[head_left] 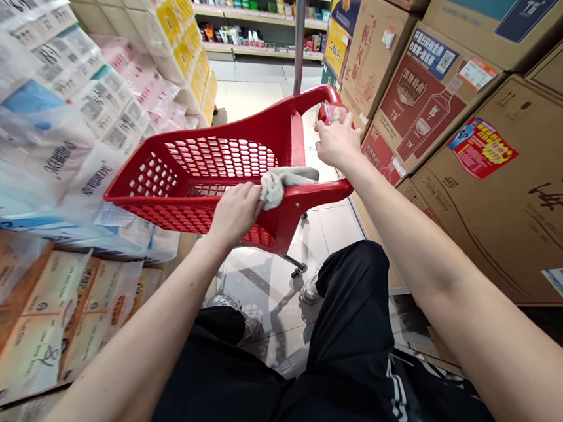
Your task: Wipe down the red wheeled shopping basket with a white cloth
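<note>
Obs., head view. Clock bearings are read on the picture, 12 = top.

- Red cart (162, 200): plastic, perforated walls, standing in a shop aisle at picture centre. Nothing visible inside the basket.
- Left hand (235, 210): closed, fingers curled over one bunched end of a grey cloth (279, 183) and pressing it on the near rim of the cart.
- Right hand (337, 142): at about 1 o'clock from the cloth, closed around the handle (311, 95) at its right end. What sits under the fingers there is partly hidden, possibly a clear fitting.
- Cloth location: on the near rim, between the two hands and touching the upright at the handle end.

Progress (judgement): the cloth is in contact with the rim at the handle end only. No wet streak or dirt line shows on the plastic, so I cannot tell which parts have been gone over. The far rim, the side walls and the inside look untouched by the cloth at this moment.

Orientation:
- The cart's long axis runs across the view, from the handle end at about 2 o'clock to the nose at about 9 o'clock.
- The nose points at the wrapped paper packs (32, 127).
- The cloth's long axis lies along the rim, from the bunched end at 9 to the flat end at 3.

Surroundings: cardboard boxes (506, 185) stacked at 3 o'clock, stocked shelves (255, 23) at 12, and a metal pole (299, 32) rising behind the handle.
</note>
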A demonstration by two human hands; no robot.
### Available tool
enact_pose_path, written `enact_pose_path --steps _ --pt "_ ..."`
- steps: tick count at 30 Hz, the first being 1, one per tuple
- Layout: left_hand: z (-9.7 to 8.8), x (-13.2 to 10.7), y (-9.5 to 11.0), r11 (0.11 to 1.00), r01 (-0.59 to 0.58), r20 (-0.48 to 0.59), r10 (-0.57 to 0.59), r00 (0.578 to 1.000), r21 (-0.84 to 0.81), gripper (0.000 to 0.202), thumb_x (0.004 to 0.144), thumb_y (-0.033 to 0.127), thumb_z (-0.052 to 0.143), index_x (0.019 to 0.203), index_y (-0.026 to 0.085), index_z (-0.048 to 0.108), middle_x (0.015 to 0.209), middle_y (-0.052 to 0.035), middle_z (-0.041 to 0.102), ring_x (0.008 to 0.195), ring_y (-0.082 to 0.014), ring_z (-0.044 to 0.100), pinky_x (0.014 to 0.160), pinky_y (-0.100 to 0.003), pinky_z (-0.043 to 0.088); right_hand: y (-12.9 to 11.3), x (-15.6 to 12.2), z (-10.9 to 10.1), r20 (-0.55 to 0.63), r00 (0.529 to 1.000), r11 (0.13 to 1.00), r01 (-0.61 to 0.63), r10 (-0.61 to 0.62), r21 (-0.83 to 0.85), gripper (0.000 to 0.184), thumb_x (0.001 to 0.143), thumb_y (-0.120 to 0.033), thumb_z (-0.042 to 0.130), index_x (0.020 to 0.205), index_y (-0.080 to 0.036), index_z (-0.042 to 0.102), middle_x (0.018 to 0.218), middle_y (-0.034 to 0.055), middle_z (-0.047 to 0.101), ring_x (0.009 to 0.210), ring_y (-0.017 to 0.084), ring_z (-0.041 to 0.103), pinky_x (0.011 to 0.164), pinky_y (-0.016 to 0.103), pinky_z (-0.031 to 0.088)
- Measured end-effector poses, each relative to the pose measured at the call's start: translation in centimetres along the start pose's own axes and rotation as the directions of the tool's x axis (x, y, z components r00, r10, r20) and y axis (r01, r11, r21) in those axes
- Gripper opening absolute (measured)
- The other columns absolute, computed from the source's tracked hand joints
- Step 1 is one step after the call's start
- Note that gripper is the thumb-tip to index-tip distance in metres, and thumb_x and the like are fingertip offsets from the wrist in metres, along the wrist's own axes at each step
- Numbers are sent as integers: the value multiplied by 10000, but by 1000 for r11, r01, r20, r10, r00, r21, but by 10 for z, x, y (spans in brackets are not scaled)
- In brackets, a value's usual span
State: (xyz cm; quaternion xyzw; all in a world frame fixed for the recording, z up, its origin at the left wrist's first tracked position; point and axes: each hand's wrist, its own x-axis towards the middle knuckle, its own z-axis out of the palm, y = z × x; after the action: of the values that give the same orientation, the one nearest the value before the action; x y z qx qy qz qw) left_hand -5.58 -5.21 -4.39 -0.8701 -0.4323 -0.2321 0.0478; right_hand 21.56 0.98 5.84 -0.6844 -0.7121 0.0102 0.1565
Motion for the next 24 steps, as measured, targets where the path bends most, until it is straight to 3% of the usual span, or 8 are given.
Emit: enact_pose_path --steps 2,5,9,13,16,20,24 --pt "-1 8 13 999 -35 2 35 999 11 257 966 343 372 997 194 579 921 -129 608 898 -290 559 790 -416 417 0 0 -1 14 1000 1000 -21 21 -7 513 923 -531 437 1320 -229 557 1631 129 166 1449 525 26 963 839 195" --pt "-3 12 15 996 -78 20 78 997 30 253 971 330 367 1023 199 578 912 -115 606 887 -279 565 780 -398 419 1 0 -2 34 998 998 -47 49 -44 503 921 -510 451 1314 -216 560 1623 147 178 1443 533 46 955 835 210" --pt "-3 5 -5 993 -106 54 103 993 56 275 978 326 348 1035 190 580 912 -116 613 883 -278 571 776 -393 422 -1 -3 -5 9 1000 997 -2 3 -76 472 937 -503 438 1299 -228 567 1605 152 223 1432 533 102 937 803 272" --pt "-2 -11 -32 994 -43 44 38 998 97 274 970 318 352 1054 187 578 941 -120 622 907 -283 578 789 -396 432 -8 -8 -12 62 996 981 -59 71 -183 447 959 -438 440 1341 -229 537 1594 161 228 1428 505 149 935 735 331" --pt "-4 -14 -38 993 -14 55 7 998 121 253 960 317 373 1034 185 576 937 -118 623 903 -281 583 796 -398 440 -12 -9 -15 121 987 967 -69 101 -243 510 973 -472 399 1422 -236 455 1612 149 160 1429 507 94 934 748 306" --pt "-7 2 -13 994 -68 108 59 992 84 189 944 295 415 966 184 566 903 -107 619 876 -266 587 779 -385 447 -12 -7 -14 129 987 967 -66 100 -245 537 974 -483 379 1450 -238 418 1610 153 169 1422 509 89 931 753 299" --pt "-6 19 15 994 -109 105 108 989 5 180 930 166 383 993 180 552 915 -98 616 839 -235 578 750 -364 438 -11 -8 -16 101 991 970 -66 92 -236 502 969 -445 407 1427 -244 449 1602 157 211 1416 493 141 925 729 326"
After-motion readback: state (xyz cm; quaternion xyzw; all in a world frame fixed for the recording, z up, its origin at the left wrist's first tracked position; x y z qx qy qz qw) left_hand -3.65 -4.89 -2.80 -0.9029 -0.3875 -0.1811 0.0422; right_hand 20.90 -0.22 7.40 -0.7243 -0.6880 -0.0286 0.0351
